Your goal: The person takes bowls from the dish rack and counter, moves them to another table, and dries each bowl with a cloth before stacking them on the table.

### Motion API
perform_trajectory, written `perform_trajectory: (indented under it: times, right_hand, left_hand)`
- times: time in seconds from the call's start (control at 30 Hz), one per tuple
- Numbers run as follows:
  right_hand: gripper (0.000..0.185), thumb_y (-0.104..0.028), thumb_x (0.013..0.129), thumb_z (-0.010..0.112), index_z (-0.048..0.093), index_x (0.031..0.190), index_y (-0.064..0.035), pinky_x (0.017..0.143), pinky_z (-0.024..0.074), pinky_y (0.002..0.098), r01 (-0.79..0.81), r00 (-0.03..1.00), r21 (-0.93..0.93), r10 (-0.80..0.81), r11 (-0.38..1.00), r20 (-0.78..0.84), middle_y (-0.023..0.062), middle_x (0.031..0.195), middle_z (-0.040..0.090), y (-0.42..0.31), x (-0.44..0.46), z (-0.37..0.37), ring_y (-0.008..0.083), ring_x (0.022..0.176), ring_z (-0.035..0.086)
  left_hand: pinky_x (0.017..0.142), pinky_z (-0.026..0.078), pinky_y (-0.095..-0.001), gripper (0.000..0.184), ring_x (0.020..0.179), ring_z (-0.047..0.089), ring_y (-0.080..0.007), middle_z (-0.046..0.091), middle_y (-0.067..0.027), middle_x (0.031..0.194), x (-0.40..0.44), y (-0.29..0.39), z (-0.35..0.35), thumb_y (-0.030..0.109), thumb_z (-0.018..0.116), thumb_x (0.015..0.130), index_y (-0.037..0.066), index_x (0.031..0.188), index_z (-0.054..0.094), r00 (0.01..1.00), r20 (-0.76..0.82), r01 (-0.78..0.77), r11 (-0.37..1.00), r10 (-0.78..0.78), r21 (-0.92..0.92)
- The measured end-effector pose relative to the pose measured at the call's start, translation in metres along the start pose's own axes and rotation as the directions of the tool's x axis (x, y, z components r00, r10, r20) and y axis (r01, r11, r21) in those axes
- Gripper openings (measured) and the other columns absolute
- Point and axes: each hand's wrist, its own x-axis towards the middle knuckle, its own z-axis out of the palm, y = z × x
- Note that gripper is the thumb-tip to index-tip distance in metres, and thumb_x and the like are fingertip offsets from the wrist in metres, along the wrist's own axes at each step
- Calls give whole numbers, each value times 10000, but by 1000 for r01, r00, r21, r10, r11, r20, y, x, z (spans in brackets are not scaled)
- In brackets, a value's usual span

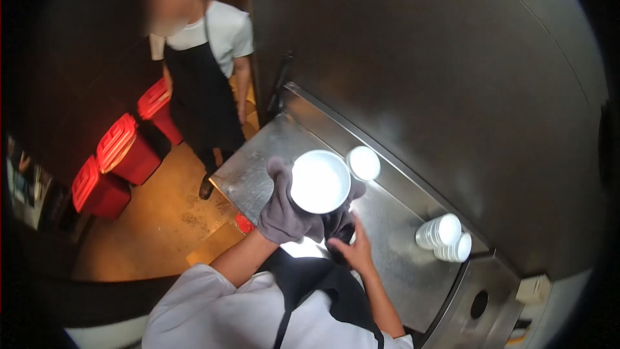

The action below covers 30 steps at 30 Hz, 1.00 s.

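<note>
A white bowl (321, 181), bright with glare, is held up in front of my chest above the counter. My left hand (278, 203) is wrapped in a grey cloth (303, 227) and grips the bowl's left side through it; its fingers are hidden. On the lower right, my right hand (355, 249) is closed on a dark, bunched part of the cloth, thumb towards me. Just beyond the held bowl, a second white bowl (363, 163) rests on the metal counter (394, 239) near the wall.
Stacked white bowls (441, 231) lie tilted at the counter's right. A person in a black apron (200, 84) stands beyond the counter's left end. Several red lidded bins (129, 148) line the floor at left. A metal wall (452, 58) runs behind the counter.
</note>
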Motion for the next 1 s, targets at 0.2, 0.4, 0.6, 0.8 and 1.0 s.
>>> perform_trajectory:
  times: [0.2,0.4,0.6,0.8,1.0]
  right_hand:
    - [215,-129,921,745,691,1050,34,659,488,285,-242,950,132,207,961,233,3,798,654,72,-31,8,114,732,609]
    - [142,-64,852,773,676,912,21,682,494,301,304,951,262,-307,916,-32,76,794,671,-171,31,-65,173,687,613]
    - [328,-135,829,752,585,1082,-9,736,523,452,825,545,-302,-814,477,202,154,1075,630,-217,97,-24,353,922,625]
    - [228,-83,926,594,571,1124,28,806,516,447,325,939,7,-323,946,117,216,983,671,-160,90,14,372,929,667]
    - [440,-345,947,609,603,1192,21,767,551,346,-174,974,920,-76,352,213,113,1000,657,-169,77,-47,221,880,655]
  left_hand:
    - [1064,408,-488,911,1226,527,-393,477,-284,1362,37,-20,-81,224,772,811,-58,1505,254,918,-391,83,935,62,344]
    - [1014,457,-449,635,1155,574,-398,598,-239,1224,77,33,-93,237,757,808,-23,1328,500,958,-65,285,930,-278,231]
    - [1104,421,-417,675,1298,525,-331,504,-209,1412,25,9,-27,273,623,936,-25,1485,369,968,113,229,973,-225,-16]
    - [1092,417,-381,677,1256,527,-311,522,-179,1371,-13,-19,6,260,653,915,0,1479,382,784,318,619,622,-534,-480]
    - [1097,416,-373,636,1260,530,-280,526,-159,1385,-14,1,8,253,639,945,15,1481,392,764,461,641,447,-452,-623]
